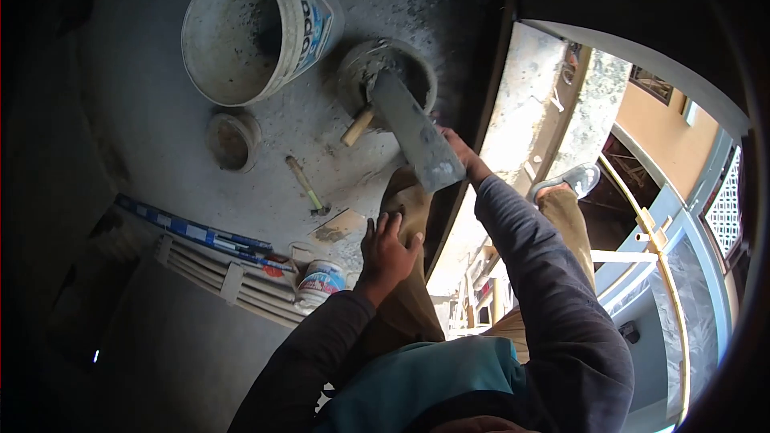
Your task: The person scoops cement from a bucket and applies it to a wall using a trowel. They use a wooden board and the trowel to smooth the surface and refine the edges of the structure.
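My right hand (459,152) is closed at the edge of a long grey flat trowel (421,132), its grip mostly hidden behind the blade. The trowel's far end lies over a round bucket (427,72) with grey mortar inside. A wooden handle (358,126) sticks out over that bucket's rim. My left hand (391,253) rests with fingers spread on or just above my knee, holding nothing. Left of it a small hammer (305,183) lies on the floor beside a flat, stained piece (337,226).
A large white bucket (286,32) lies tilted at the top, with a small pot (233,141) below. Blue levels (192,228), pipes (233,282) and a small labelled tub (322,281) are at lower left. A ledge (521,112) drops off at right.
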Tool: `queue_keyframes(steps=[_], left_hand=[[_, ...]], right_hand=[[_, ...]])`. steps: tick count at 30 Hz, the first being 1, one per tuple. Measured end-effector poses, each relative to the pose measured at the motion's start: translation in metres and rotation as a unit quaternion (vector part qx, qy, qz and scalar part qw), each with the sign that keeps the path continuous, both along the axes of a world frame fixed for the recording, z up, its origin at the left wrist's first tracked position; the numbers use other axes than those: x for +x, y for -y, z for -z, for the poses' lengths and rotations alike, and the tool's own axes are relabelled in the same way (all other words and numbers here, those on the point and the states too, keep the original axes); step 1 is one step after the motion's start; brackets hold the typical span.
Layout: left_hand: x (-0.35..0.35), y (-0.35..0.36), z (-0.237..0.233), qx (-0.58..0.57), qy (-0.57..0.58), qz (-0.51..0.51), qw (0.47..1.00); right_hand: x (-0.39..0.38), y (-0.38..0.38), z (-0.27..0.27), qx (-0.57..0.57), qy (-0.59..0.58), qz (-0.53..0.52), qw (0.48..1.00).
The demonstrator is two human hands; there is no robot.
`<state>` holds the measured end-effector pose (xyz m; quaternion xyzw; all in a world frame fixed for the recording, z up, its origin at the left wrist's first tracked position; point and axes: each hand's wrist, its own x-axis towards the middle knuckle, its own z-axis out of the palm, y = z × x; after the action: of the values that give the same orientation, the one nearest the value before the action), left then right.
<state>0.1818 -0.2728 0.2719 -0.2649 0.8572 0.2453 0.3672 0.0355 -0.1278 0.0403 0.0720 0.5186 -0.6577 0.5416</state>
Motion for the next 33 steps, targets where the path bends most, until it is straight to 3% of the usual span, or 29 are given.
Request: queue_keyframes(steps=[2, 4, 10, 14, 15, 17, 21, 24, 26, 29, 33], left_hand=[[-0.031, -0.001, -0.005, -0.030, 0.038, 0.037, 0.998], [-0.058, -0.006, -0.005, -0.034, 0.080, 0.061, 0.994], [-0.121, -0.024, 0.011, -0.038, 0.065, 0.125, 0.989], [-0.156, -0.045, 0.029, -0.057, 0.029, 0.226, 0.972], [-0.168, -0.054, 0.039, -0.048, -0.009, 0.210, 0.977], [-0.190, -0.073, 0.063, -0.044, -0.109, 0.234, 0.965], [-0.271, -0.135, 0.091, -0.004, -0.153, 0.313, 0.937], [-0.324, -0.174, 0.128, 0.031, -0.193, 0.390, 0.900], [-0.347, -0.183, 0.165, 0.042, -0.240, 0.495, 0.834], [-0.360, -0.204, 0.178, -0.031, -0.242, 0.547, 0.801], [-0.360, -0.213, 0.188, -0.076, -0.169, 0.562, 0.806]], right_hand=[[-0.007, -0.022, -0.048, -0.082, 0.030, 0.063, 0.994], [-0.012, -0.050, -0.088, -0.067, 0.066, 0.089, 0.992], [-0.026, -0.163, -0.153, 0.037, -0.008, 0.072, 0.997], [-0.013, -0.248, -0.144, 0.106, -0.099, 0.078, 0.986], [-0.010, -0.265, -0.138, 0.124, -0.147, 0.086, 0.978], [-0.007, -0.293, -0.144, 0.156, -0.158, 0.135, 0.966], [0.003, -0.329, -0.130, 0.253, -0.153, 0.194, 0.935], [0.005, -0.336, -0.088, 0.303, -0.225, 0.221, 0.899], [-0.003, -0.337, -0.070, 0.313, -0.208, 0.219, 0.900], [-0.015, -0.328, -0.029, 0.320, -0.202, 0.220, 0.899], [-0.026, -0.311, 0.010, 0.312, -0.204, 0.243, 0.895]])
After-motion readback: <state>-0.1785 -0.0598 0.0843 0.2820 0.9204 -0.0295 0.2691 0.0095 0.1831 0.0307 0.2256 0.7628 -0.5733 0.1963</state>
